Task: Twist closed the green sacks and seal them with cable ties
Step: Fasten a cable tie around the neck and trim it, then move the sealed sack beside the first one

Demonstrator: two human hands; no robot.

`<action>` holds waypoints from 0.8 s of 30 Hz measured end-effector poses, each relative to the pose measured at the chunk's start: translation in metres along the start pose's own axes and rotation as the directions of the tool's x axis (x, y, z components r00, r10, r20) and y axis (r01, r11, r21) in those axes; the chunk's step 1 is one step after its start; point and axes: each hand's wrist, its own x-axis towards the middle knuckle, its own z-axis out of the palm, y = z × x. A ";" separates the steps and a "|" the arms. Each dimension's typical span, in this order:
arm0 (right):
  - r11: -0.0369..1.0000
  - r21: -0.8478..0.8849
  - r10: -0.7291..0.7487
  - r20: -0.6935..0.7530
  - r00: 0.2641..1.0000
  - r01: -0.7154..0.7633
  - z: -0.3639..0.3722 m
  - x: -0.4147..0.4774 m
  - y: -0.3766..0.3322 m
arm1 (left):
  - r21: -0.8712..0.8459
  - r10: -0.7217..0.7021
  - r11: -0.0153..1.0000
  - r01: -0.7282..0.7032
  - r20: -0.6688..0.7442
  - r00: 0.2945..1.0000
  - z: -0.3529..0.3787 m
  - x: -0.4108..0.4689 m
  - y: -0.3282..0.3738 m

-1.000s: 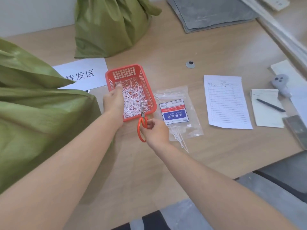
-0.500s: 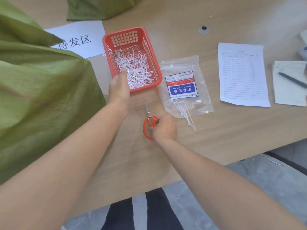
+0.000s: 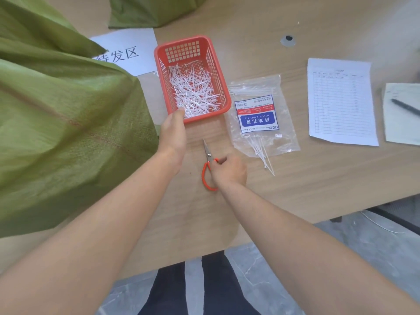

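Observation:
A large green sack [image 3: 63, 123] fills the left of the table, and a second green sack [image 3: 147, 10] stands at the far edge. A red basket [image 3: 160, 71] holds several white cut tie ends. My left hand [image 3: 173, 133] is over the basket's near left corner, fingers bent down over the rim, with nothing visible in it. My right hand [image 3: 229, 171] grips the handles of the orange scissors [image 3: 207, 160], which lie flat on the table with blades shut, pointing away. A clear bag of white cable ties [image 3: 261, 117] lies right of the basket, with a few ties sticking out.
A white sign with printed characters [image 3: 129, 51] lies behind the basket. A printed form [image 3: 341, 101] and a notepad with a pen [image 3: 402, 110] lie at the right. The table's front edge [image 3: 295, 226] runs close below my forearms.
My right hand has brought the scissors from over the basket down to the table in front of it. My left hand has drawn back from inside the basket to its near corner.

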 end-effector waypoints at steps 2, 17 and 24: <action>0.995 0.098 0.005 0.016 1.000 -0.007 -0.010 -0.008 -0.017 | -0.019 0.002 1.000 -0.002 0.005 1.000 -0.004 -0.008 0.012; 0.876 0.407 -0.266 -0.041 0.963 0.259 -0.093 -0.107 -0.148 | -0.155 0.191 0.969 -0.192 -0.020 0.981 -0.062 -0.090 0.135; 0.783 0.495 -0.422 -0.022 0.907 0.376 -0.102 -0.172 -0.199 | -0.194 0.331 0.922 -0.336 -0.060 0.942 -0.125 -0.133 0.170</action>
